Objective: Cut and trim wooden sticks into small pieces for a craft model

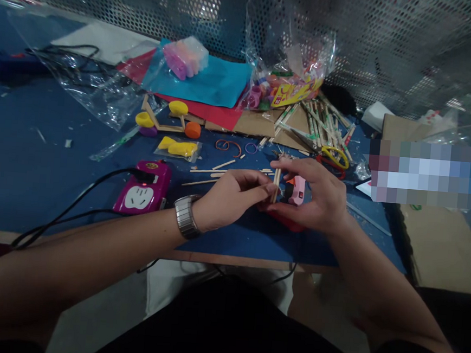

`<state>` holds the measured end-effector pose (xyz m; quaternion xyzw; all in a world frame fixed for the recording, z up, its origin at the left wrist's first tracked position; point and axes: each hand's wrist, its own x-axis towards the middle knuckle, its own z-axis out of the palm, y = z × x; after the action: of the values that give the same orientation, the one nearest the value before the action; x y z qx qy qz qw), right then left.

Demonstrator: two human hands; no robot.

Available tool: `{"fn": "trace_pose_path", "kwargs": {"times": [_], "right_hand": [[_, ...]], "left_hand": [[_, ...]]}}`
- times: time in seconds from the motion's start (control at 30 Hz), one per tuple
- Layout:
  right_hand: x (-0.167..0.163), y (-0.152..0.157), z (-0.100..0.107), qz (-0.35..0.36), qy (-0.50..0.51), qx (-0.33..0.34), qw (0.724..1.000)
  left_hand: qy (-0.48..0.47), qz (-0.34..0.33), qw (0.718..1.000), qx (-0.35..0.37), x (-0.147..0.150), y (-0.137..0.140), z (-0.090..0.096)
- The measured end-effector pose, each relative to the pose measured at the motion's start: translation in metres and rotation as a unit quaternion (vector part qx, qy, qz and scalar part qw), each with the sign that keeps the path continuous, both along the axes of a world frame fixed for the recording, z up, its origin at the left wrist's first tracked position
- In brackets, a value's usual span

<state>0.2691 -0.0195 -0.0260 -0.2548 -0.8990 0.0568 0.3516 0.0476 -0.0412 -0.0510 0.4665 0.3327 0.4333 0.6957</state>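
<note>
A few short wooden sticks stand side by side, upright, between my two hands. My left hand, with a metal watch on its wrist, pinches them at the middle. My right hand spans them, its fingers at the upper end and its thumb at the lower end. Behind the right hand's fingers lies a pink hot glue gun, partly hidden. A red object shows under the right hand; its kind is unclear. Loose wooden sticks lie on the table just left of the hands.
A purple power strip with a black cable sits at left. Beyond it are a stick frame with coloured round caps and packed yellow clay. Scissors, wrapped chopsticks, coloured sheets and cardboard lie farther back and right.
</note>
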Motion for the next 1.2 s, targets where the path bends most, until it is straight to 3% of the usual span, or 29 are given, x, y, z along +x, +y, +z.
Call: {"fn": "trace_pose_path", "kwargs": {"times": [0.37,0.47,0.6,0.67,0.73,0.83,1.0,1.2], "right_hand": [[-0.004,0.003,-0.005,0.032,-0.029,0.095,0.995],[-0.001,0.005,-0.001,0.046,-0.017,0.058,0.997],[-0.002,0.024,0.008,0.020,0.059,-0.061,0.996],[-0.012,0.043,0.011,-0.003,0.008,-0.062,0.998],[-0.029,0.063,0.011,0.000,-0.127,-0.067,0.990],[-0.064,0.083,0.007,0.017,-0.324,-0.064,0.944],[-0.110,0.088,0.001,0.021,-0.403,-0.060,0.913],[-0.129,0.084,0.010,0.003,-0.474,-0.066,0.878]], "left_hand": [[0.025,0.007,0.999,0.040,-0.001,-0.001,-0.003],[0.017,0.024,0.998,0.050,-0.001,-0.001,-0.004],[0.039,-0.013,0.997,0.071,0.000,-0.002,-0.005],[0.052,-0.070,0.992,0.090,0.000,-0.004,-0.006],[0.056,-0.130,0.984,0.104,0.000,-0.007,-0.006],[0.074,-0.193,0.969,0.139,-0.002,-0.009,-0.004],[0.086,-0.203,0.961,0.169,-0.004,-0.007,-0.005],[0.087,-0.197,0.965,0.152,-0.002,-0.006,-0.008]]}}
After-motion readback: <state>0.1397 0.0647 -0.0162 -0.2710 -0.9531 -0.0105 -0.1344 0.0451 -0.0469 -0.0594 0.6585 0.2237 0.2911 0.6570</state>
